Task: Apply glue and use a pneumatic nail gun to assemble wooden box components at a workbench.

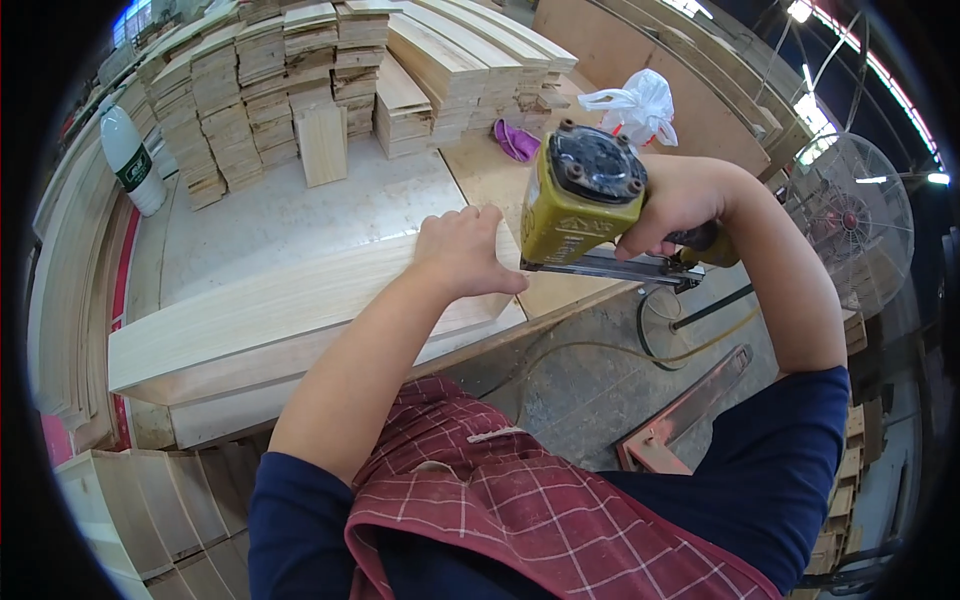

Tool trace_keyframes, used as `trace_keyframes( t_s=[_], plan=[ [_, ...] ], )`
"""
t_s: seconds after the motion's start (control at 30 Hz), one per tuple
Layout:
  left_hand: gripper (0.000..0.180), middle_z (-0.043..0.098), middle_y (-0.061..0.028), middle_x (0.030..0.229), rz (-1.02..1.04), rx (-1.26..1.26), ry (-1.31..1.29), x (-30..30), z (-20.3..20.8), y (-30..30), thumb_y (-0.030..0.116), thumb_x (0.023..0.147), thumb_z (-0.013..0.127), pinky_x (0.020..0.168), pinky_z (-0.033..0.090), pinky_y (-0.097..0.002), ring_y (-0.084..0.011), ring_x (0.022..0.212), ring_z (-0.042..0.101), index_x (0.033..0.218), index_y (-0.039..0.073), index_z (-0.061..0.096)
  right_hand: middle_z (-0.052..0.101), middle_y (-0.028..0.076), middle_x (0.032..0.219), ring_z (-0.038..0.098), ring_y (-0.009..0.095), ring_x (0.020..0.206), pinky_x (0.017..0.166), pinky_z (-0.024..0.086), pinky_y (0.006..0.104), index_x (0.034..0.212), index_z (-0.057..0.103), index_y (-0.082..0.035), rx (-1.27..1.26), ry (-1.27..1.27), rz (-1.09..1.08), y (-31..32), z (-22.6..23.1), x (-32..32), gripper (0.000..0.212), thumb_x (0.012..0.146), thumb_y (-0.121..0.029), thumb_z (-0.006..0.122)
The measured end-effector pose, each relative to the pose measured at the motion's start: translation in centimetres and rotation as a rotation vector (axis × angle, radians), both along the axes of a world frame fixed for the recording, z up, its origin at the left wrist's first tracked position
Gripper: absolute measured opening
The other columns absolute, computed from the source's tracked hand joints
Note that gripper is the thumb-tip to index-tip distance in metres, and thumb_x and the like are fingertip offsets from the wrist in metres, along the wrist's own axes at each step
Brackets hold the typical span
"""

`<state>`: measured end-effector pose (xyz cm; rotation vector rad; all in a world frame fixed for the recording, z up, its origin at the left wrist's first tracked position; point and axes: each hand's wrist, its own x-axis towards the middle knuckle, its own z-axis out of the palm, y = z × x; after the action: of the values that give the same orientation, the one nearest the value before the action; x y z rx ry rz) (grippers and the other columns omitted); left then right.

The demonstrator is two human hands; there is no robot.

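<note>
Red checked apron [540, 510] nearest the camera, below and between the forearms. Above it, right hand [685, 195] wrapped closed round the handle of a yellow-green nail gun [565, 215], trigger finger hidden from view. Left hand [462, 250] about half open, thumb stretched well away from the fingers, laid over the right end of a long pale wooden piece [270, 305]; cannot tell whether hooking the far edge or only pressing on top. Wooden piece stretching leftward from under the left hand, lying on a white tabletop [250, 240]. Nose end of the nail gun just beside the left thumb; cannot make out contact with the wood.

Worst risk, by judgement: a nail in the left thumb, from a slipped nose or an early squeeze of the trigger. Also possible: a nail breaking out through the wood's side, from a tilted gun. With steadying only near one end, some chance of swivelling under recoil. Below the right hand, a yellowish hose [600, 345]: possible tug on the aim, if joined to the gun. Beyond the left hand, stacked boards [240, 70], well apart, of little concern.
</note>
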<state>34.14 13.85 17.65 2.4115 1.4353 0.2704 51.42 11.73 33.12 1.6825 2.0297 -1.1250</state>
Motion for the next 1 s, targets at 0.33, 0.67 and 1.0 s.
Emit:
trace_keyframes(
  t_s=[0.33,0.67,1.0],
  plan=[
    [0.100,0.046,-0.0193,0.112,-0.139,0.215,0.166,-8.1,-0.2,-1.8,0.044,0.051,0.068,0.087,0.034,-0.0407,-0.0318,0.107,0.045,0.132,0.004,0.025,0.061,0.007,0.089,0.057,0.015,0.080,0.077,0.045,0.0285,0.099,0.056,-0.003,0.534,0.195,0.093,-5.3,1.3,2.6,0.047,0.058,-0.013,0.076],
    [0.094,0.054,-0.0180,0.105,-0.034,0.134,0.041,-6.4,2.2,2.5,0.033,0.053,0.070,0.080,0.041,-0.0425,-0.0308,0.097,0.053,0.131,0.007,0.025,0.062,0.018,0.086,0.061,0.032,0.079,0.072,0.048,0.0365,0.119,0.047,-0.011,0.242,0.027,0.155,-9.3,-3.5,0.5,0.067,0.056,-0.023,0.069],
    [0.087,0.051,-0.0147,0.106,-0.011,0.313,0.102,-2.1,-1.0,4.1,0.030,0.055,0.073,0.083,0.037,-0.0445,-0.0276,0.101,0.050,0.127,0.004,0.032,0.054,0.014,0.109,0.054,0.020,0.095,0.080,0.045,0.0313,0.116,0.045,0.000,0.098,0.121,0.009,-8.8,-11.4,2.9,0.055,0.066,-0.005,0.068]
  ],
)
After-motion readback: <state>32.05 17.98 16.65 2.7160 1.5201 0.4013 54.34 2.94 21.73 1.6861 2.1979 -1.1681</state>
